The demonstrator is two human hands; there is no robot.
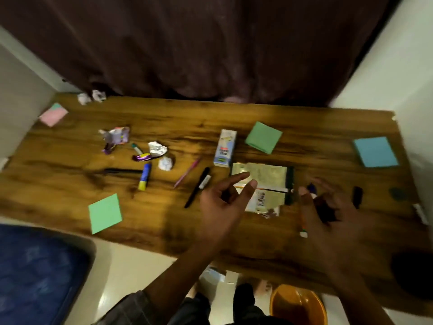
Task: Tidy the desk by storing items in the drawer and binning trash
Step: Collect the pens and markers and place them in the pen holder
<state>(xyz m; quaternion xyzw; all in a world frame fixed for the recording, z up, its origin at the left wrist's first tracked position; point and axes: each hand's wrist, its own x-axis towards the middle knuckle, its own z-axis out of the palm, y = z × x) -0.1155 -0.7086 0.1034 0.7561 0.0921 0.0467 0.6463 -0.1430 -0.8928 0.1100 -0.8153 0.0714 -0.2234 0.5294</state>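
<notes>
My left hand (225, 198) hovers over the wooden desk (164, 118) with fingers relaxed and apart, just left of a flat gold foil packet (267, 177). My right hand (328, 214) is blurred, fingers spread, above a small blue-capped item (312, 190) and a thin pen (302, 227); it holds nothing that I can make out. A black marker (198, 187) and a pink pen (187, 172) lie left of my left hand. A small carton box (225, 147) stands behind the packet. Crumpled wrappers (116, 137), (157, 148) and a paper ball (166, 163) lie at mid left.
Sticky-note pads lie about: green (263, 137), green (105, 213), blue (375, 151), pink (53, 114). A glue stick (145, 175) and a black pen (121, 171) lie at left. An orange bin (297, 303) sits on the floor under the desk's near edge. A dark curtain hangs behind.
</notes>
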